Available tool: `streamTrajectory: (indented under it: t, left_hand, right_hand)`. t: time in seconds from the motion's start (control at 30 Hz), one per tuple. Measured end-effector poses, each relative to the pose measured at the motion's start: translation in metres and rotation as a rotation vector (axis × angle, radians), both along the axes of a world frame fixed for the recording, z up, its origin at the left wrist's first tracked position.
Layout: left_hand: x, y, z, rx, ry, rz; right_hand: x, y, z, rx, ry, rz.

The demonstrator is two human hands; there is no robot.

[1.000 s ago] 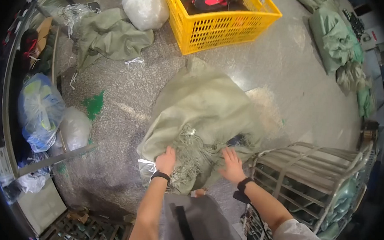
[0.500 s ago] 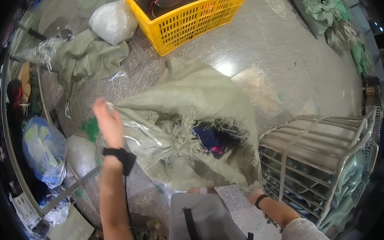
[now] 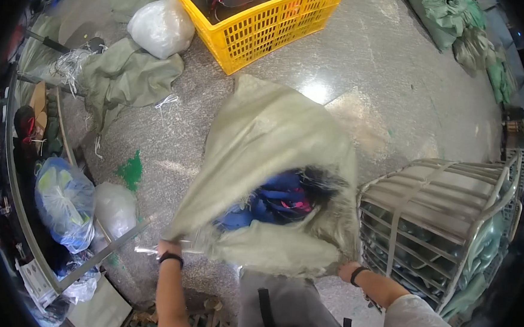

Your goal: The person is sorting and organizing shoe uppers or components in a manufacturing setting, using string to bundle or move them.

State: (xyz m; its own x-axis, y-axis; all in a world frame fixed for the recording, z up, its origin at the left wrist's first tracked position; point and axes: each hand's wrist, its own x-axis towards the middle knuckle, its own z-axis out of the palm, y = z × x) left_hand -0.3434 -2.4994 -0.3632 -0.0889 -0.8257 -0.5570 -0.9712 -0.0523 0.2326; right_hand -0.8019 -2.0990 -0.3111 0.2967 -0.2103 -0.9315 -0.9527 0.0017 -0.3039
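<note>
Here's the green-grey sack (image 3: 277,116), lying on the floor (image 3: 397,106) straight ahead of both hands, its length running away from the body — mouth gaping, dark-blue goods (image 3: 266,200) showing inside. Left hand (image 3: 170,249) grasps the rim's left corner, right hand (image 3: 347,270) clutches the right; the goods sit between, neither hand plainly nearer. Labels? No readable writing on the sack.

A person's left hand (image 3: 170,247) and right hand (image 3: 348,271) grip the near corners of an olive-green sack (image 3: 276,134) on a speckled grey floor (image 3: 415,113), its mouth open on dark blue contents (image 3: 266,198). Beyond stands a yellow basket (image 3: 269,41), with a whitish plastic bag (image 3: 161,28) to its left. A metal-barred cage (image 3: 433,201) is near right; a blue-tinted plastic bag (image 3: 64,205) sits far left.
</note>
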Motion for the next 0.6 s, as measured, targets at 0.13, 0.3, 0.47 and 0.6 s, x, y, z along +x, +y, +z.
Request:
streamTrajectory:
  t: [0.13, 0.3, 0.47, 0.6]
  left_hand:
    - [0.013, 0.006, 0.034, 0.237, -0.439, -0.396]
    - [-0.154, 0.031, 0.043, 0.238, -0.136, -0.427]
    - [-0.137, -0.065, 0.050, -0.269, 0.657, 0.490]
    - [-0.127, -0.059, 0.065, -0.582, 0.225, 0.013]
  right_hand:
    - [0.015, -0.082, 0.015, -0.374, -0.064, -0.740]
    - [0.011, -0.223, -0.034, -1.028, 0.064, -0.870]
    - [0.010, -0.254, -0.057, -0.816, 0.167, -0.616]
    - [0.019, -0.204, -0.075, -0.816, 0.078, -0.369]
